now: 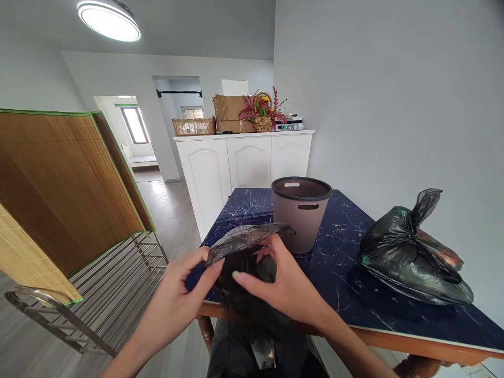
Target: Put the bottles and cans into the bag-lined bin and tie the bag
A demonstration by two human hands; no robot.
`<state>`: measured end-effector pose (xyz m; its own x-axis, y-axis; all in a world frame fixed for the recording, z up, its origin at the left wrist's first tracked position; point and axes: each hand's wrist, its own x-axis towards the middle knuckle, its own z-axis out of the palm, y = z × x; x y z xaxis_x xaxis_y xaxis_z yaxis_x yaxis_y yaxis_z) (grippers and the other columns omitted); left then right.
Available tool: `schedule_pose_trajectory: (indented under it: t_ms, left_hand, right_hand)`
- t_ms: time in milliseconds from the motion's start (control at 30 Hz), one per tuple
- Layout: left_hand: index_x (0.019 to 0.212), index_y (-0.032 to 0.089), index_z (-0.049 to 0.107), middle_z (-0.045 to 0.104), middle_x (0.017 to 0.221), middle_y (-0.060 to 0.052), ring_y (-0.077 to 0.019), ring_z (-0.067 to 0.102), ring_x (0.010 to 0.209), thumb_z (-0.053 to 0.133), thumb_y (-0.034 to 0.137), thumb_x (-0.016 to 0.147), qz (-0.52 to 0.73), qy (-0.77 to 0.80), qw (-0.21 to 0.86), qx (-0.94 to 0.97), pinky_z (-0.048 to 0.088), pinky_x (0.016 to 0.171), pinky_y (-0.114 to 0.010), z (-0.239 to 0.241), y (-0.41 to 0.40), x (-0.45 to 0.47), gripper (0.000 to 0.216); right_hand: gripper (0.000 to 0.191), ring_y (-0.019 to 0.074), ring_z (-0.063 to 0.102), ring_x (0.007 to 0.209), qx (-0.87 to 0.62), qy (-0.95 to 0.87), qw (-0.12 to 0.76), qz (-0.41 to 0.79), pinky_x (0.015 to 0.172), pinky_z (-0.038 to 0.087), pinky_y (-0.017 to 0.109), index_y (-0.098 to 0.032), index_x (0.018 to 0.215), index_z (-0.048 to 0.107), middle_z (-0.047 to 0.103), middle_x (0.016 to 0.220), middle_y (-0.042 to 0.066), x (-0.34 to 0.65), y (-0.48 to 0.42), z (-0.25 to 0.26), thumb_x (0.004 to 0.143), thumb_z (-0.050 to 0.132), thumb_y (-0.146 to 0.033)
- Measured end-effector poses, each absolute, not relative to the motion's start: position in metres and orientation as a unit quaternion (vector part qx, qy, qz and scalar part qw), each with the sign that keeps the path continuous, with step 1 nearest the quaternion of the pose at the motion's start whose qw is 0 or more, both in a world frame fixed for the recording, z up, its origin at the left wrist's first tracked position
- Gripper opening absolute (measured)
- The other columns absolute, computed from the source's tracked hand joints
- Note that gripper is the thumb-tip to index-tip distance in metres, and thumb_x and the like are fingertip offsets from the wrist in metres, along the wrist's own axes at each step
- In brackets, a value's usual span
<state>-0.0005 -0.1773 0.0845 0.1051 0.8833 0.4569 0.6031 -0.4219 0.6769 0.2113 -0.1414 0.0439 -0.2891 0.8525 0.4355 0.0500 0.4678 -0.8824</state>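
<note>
My left hand (185, 286) and my right hand (281, 286) both grip a thin black plastic bag (246, 244) at the near edge of a dark blue marble-patterned table (342, 262). The fingers pinch the bag's crumpled top and spread it; the rest of the bag hangs below the table edge. Just behind the bag an empty grey-brown bin (301, 210) with a dark rim stands upright on the table. A full, knotted black rubbish bag (409, 257) lies on the table to the right, apart from my hands.
A bamboo screen (59, 184) on a metal rack (114, 299) stands to the left. A white cabinet (244, 163) behind the table carries cardboard boxes and a flower basket (263, 113). A grey wall runs along the right. A corridor opens at the back left.
</note>
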Motion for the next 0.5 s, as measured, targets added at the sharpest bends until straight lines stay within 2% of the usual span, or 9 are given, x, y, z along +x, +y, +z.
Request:
schedule_pose_trajectory:
  t_ms: [67,167,300,500]
  left_hand:
    - [0.066,0.024,0.062,0.056,0.064,0.000,-0.0190,0.051,0.062,0.063,0.052,0.092,0.466,0.508,0.195,0.698,0.044,0.057,-0.027,0.088,-0.180,-0.008,0.039]
    - [0.069,0.024,0.065,0.058,0.067,-0.001,-0.0198,0.052,0.065,0.067,0.052,0.090,0.505,0.516,0.233,0.651,0.045,0.059,-0.027,0.085,-0.181,-0.024,0.035]
    - [0.073,0.023,0.065,0.059,0.069,-0.001,-0.0196,0.052,0.068,0.065,0.051,0.093,0.546,0.515,0.281,0.598,0.048,0.064,-0.027,0.073,-0.176,-0.044,0.034]
    - [0.066,0.023,0.058,0.061,0.059,0.002,-0.0182,0.056,0.058,0.074,0.040,0.074,0.595,0.533,0.383,0.464,0.043,0.051,-0.026,0.073,-0.168,-0.052,0.025]
  right_hand:
    - [0.038,0.0324,0.066,0.107,-0.377,-0.715,0.479,0.341,0.097,0.053,0.048,-0.024,0.112,0.062,0.071,0.114,0.011,0.209,-0.138,0.034,0.081,0.082,-0.037]
    - [0.021,0.0307,0.067,0.099,-0.386,-0.720,0.472,0.331,0.089,0.052,0.045,-0.026,0.106,0.058,0.070,0.100,0.008,0.212,-0.134,0.026,0.088,0.068,-0.028]
    - [0.025,0.0198,0.061,0.080,-0.359,-0.692,0.498,0.379,0.071,0.048,0.031,-0.028,0.106,0.047,0.063,0.091,-0.001,0.236,-0.136,0.029,0.088,0.063,-0.021]
    - [0.027,0.0159,0.058,0.076,-0.393,-0.685,0.536,0.298,0.072,0.048,0.027,-0.028,0.107,0.049,0.056,0.081,-0.004,0.306,-0.149,0.039,0.087,0.067,-0.022]
